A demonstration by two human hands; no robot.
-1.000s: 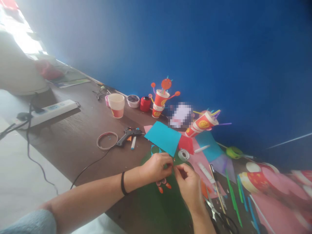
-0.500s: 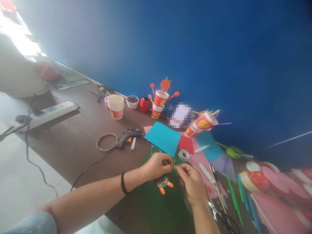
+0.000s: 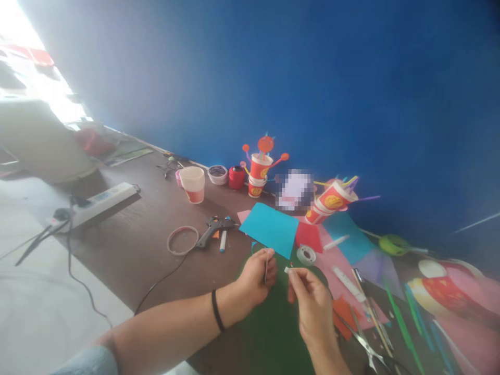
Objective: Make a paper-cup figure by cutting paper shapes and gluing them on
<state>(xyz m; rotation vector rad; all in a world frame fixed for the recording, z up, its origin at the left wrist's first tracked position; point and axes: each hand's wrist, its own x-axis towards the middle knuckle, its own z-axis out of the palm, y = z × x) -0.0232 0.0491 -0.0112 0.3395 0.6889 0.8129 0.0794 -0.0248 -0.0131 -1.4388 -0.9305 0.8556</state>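
My left hand (image 3: 255, 276) is closed round a thin, flat paper piece (image 3: 266, 272), which is turned edge-on, so its face is hidden. Close by on the right, my right hand (image 3: 312, 299) pinches a small white piece (image 3: 287, 270) between thumb and fingertips. A gap separates the two hands. Both are above a dark green sheet (image 3: 281, 333) on the brown table. Just beyond them lie a roll of white tape (image 3: 306, 255) and a blue paper sheet (image 3: 269, 229).
A black glue gun (image 3: 216, 229) and a tape ring (image 3: 182, 240) lie left of the blue sheet. Scissors (image 3: 367, 346) and orange paper (image 3: 342, 315) are beside my right forearm. Decorated paper cups (image 3: 261, 167) stand by the blue wall. A power strip (image 3: 103, 203) sits at the left edge.
My hands have moved apart, with the white piece now showing in my right fingertips. The green paper figure with orange ears under my left hand no longer shows its face. The view has shifted.
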